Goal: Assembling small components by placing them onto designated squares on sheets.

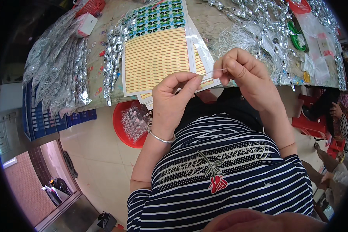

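My left hand (pixel 174 96) is closed in a pinch on a thin white string (pixel 207 73), above the front edge of the table. The string runs across to my right hand (pixel 252 75), whose thumb and forefinger are also closed on it. Under and behind my hands lies a stack of sticker sheets (pixel 156 58), yellow with red lines and a band of green and blue eye-like ovals at the far end. Shiny silver twisted strips (pixel 114 58) lie left of the sheets. A loose heap of white strings (pixel 237 40) spreads beyond my right hand.
Bagged silver strips (pixel 58 65) hang over the table's left side, near a white box (pixel 86 25). More silver strips, a green basket (pixel 296 36) and clear plastic bags (pixel 317 38) lie right. Below stand a red basin (pixel 118 125) and blue crate (pixel 36 116). Another person sits at far right.
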Available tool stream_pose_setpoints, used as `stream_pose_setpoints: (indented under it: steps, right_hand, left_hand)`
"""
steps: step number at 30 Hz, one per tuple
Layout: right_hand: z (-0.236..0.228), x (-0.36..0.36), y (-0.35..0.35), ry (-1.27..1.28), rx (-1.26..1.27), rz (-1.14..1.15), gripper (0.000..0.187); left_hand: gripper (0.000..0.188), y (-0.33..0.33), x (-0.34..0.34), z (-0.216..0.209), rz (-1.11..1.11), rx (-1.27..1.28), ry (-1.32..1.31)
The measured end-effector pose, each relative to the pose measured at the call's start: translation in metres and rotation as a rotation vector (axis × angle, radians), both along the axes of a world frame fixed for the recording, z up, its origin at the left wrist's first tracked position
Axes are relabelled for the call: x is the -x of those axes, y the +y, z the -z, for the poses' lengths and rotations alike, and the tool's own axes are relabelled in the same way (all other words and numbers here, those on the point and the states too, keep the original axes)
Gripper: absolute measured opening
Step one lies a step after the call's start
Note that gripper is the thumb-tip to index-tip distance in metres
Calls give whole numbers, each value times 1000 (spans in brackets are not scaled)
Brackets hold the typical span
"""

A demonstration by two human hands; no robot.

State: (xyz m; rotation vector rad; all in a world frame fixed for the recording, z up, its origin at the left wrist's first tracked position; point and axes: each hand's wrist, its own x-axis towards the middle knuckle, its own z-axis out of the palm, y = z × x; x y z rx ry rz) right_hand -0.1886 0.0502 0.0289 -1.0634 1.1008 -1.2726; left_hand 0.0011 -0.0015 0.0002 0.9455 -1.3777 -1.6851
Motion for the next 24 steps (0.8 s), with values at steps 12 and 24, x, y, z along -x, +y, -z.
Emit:
stream_pose_setpoints:
  steps: [12,24]
  right_hand:
    - [7,-25,-4,969,659,125,13]
    - [14,-17,-4,795,480,157,5]
  left_hand:
    - [13,0,-1,3,30,-55,154]
    - [10,0,1,-1,41,-3,113]
